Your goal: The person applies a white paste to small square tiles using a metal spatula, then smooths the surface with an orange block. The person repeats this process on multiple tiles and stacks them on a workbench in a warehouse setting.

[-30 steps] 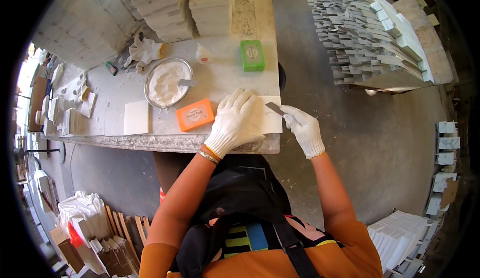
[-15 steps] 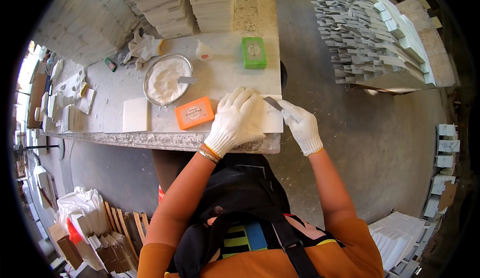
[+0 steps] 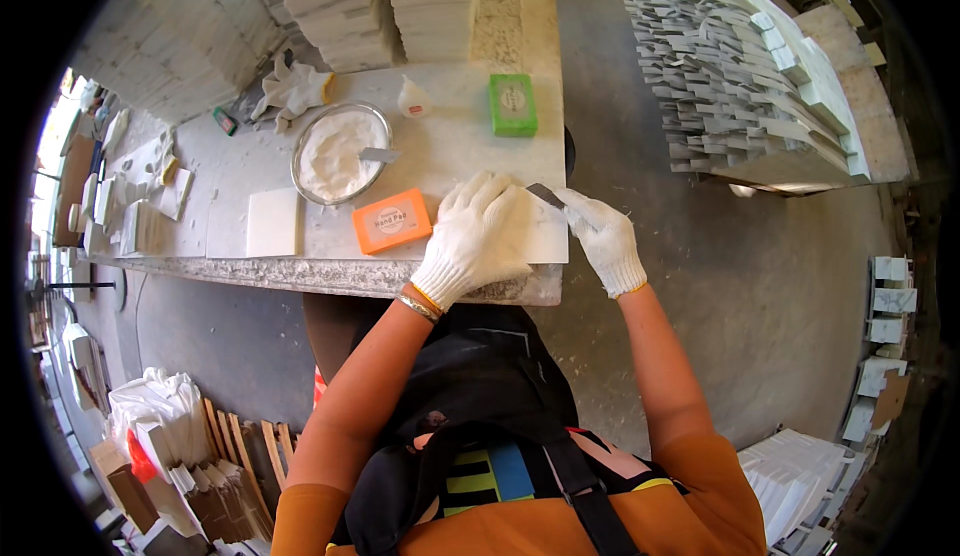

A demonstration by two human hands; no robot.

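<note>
Both gloved | left hand [image 3: 470, 231] flat, part-hiding tile [image 3: 545, 234] | right hand [image 3: 602, 240] pinching blade [image 3: 545, 196], end hidden

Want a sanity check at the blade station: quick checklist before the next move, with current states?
1. Left hand rests on the white tile: ok.
2. Right hand grips the flat blade: ok.
3. Both hands gloved: ok.
4. Blade touching tile: cannot tell; it overlaps the tile's far right corner in view.
5. Tile fully supported: cannot tell; its right edge lines up about with the table edge.
6. Clear space left of the left hand: not ok; the orange block sits right beside it.
</note>
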